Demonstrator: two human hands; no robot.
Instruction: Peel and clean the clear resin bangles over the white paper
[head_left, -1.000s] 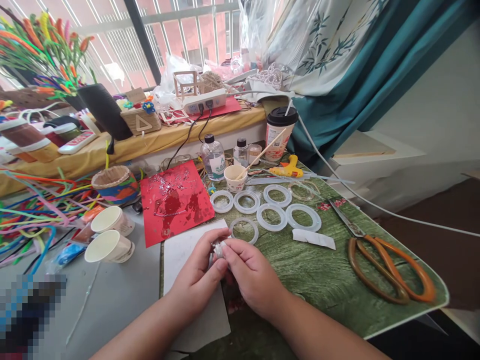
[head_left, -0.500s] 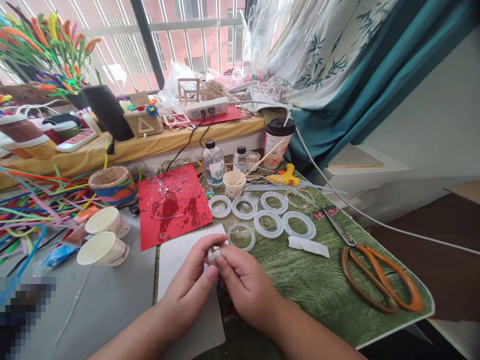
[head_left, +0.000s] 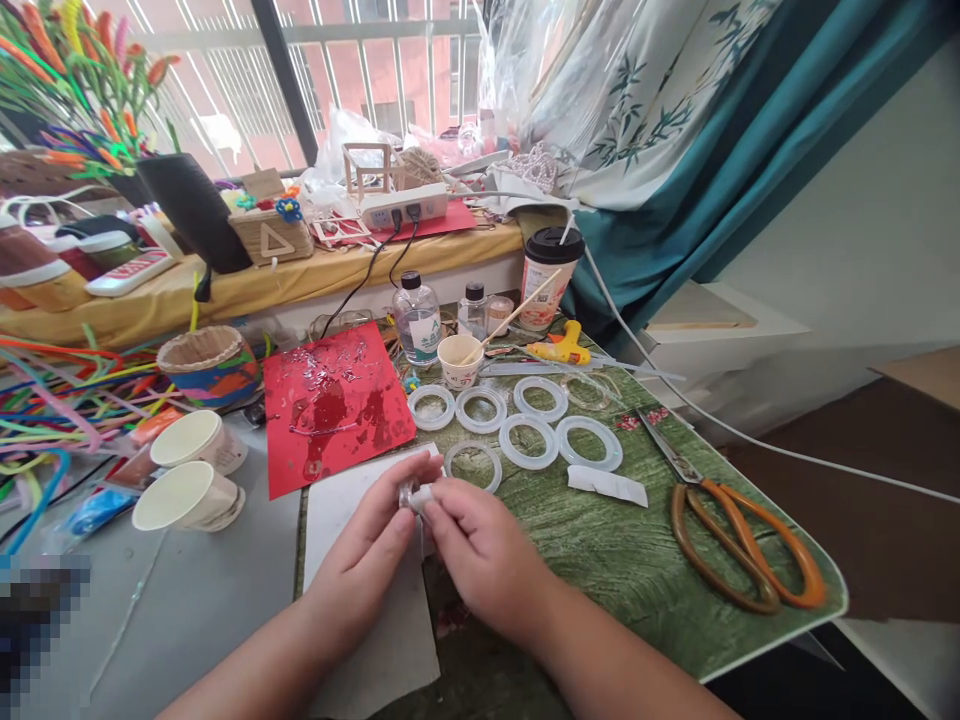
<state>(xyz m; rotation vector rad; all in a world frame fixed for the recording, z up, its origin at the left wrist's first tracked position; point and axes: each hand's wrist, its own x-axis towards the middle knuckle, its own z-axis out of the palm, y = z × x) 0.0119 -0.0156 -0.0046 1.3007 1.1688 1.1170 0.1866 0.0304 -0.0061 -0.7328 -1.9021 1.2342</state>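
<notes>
shifted since the previous frame: the head-worn view has panned, so the bench contents sit slightly further left and higher, while the hands stay close together. left hand and right hand both grip, fingers curled, a small white-and-clear cylindrical piece (partly hidden by the fingers), held between them above the edge of a white paper sheet. just beyond lies a clear silicone ring, near a group of similar rings on a green wood-grain mat. a red card smeared with dried glue lies to the left; orange-handled scissors lie right.
</notes>
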